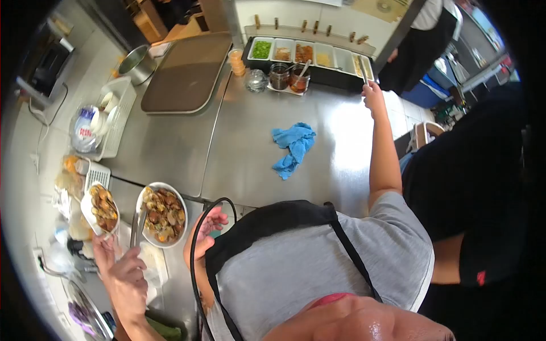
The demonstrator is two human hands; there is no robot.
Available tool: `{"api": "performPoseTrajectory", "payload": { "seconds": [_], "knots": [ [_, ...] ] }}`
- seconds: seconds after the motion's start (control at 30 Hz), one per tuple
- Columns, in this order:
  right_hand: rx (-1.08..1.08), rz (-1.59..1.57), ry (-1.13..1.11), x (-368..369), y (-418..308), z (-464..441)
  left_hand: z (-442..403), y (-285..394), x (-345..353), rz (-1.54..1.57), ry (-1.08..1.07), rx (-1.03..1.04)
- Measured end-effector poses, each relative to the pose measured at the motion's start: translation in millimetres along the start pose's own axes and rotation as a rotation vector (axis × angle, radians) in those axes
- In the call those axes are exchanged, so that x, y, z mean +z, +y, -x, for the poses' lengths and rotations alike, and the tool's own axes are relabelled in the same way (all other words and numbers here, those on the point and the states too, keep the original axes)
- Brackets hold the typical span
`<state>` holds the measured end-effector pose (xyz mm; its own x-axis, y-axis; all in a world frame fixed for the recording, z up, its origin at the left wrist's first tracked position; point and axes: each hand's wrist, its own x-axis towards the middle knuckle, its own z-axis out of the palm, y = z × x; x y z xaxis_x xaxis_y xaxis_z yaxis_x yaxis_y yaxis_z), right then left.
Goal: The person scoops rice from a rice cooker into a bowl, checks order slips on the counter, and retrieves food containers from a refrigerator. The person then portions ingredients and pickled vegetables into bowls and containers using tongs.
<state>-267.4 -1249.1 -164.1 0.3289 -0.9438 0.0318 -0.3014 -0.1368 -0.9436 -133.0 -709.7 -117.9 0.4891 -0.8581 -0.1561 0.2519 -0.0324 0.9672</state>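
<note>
The utensil (364, 73) slants over the end tub (371, 71) of the black rack (335, 78), at the table's far right corner. The right hand (372, 99) is closed around its handle, fingers wrapped, just outside the rack's front edge. The forearm runs along the right edge of the table (244, 142), and a person in black (466, 170) stands close beyond the elbow, so there is little room on that side.

In front of the rack, the jars (279, 78) sit near its middle; to their right, bare steel reaches to the table edge. The blue cloth (294, 143) lies crumpled mid-table, with open steel all round it. Left of the seam, the brown tray (185, 71) fills the back.

The left hand (209, 230) is half open by the front edge, fingers loosely curled, with nothing visible in its grip; a black cord (196, 256) loops across it. Just beside it is a bowl (185, 216) of clams, where a co-worker's hands (128, 278) with tongs (135, 230) crowd the left corner.
</note>
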Motion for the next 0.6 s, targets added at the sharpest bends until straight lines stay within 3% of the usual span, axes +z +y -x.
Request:
{"api": "performPoseTrajectory", "payload": {
  "seconds": [0.1,0.13,0.2,0.23,0.27,0.3,0.33,0.37,0.4,0.43,0.53,0.6],
  "knots": [
    [-0.185,0.503,-0.046,7.4,33.6,-82.6,-2.9,-4.8,5.6,-0.118,-0.003,-0.010],
    [-0.473,1.126,-0.200,-2.8,49.3,-118.1,-4.3,-3.9,5.4,-0.159,0.002,0.006],
    [-0.702,1.336,-0.187,9.2,29.2,-115.6,-2.5,-3.9,7.0,-0.157,0.009,0.023],
    [-0.572,1.265,-0.246,9.1,49.7,-148.6,-2.9,-6.0,8.6,-0.115,0.007,0.036],
    [-0.741,1.343,-0.296,9.2,29.1,-134.7,2.9,-9.7,10.0,-0.138,0.051,-0.055],
    [-0.700,1.397,-0.332,14.5,44.6,-165.5,6.5,12.0,20.5,-0.202,0.060,-0.090],
    [-1.010,1.552,-0.325,13.5,52.4,-181.4,12.1,-1.7,16.6,-0.190,0.071,-0.063],
    [-0.696,1.565,-0.395,19.5,62.8,-209.1,15.5,-13.3,14.3,-0.214,0.090,-0.029],
    [-0.118,0.881,-0.298,28.2,38.7,-183.1,19.3,-20.9,14.1,-0.167,0.126,-0.039],
    [-0.002,0.692,-0.190,29.3,32.3,-171.8,23.8,-25.2,14.2,-0.127,0.149,-0.042],
    [-0.186,0.701,-0.036,20.7,35.9,-163.0,34.1,-20.4,12.6,-0.140,0.200,-0.086],
    [-0.340,0.663,0.070,12.3,31.2,-140.3,46.9,-21.0,6.6,-0.171,0.343,-0.190]
  ]
}}
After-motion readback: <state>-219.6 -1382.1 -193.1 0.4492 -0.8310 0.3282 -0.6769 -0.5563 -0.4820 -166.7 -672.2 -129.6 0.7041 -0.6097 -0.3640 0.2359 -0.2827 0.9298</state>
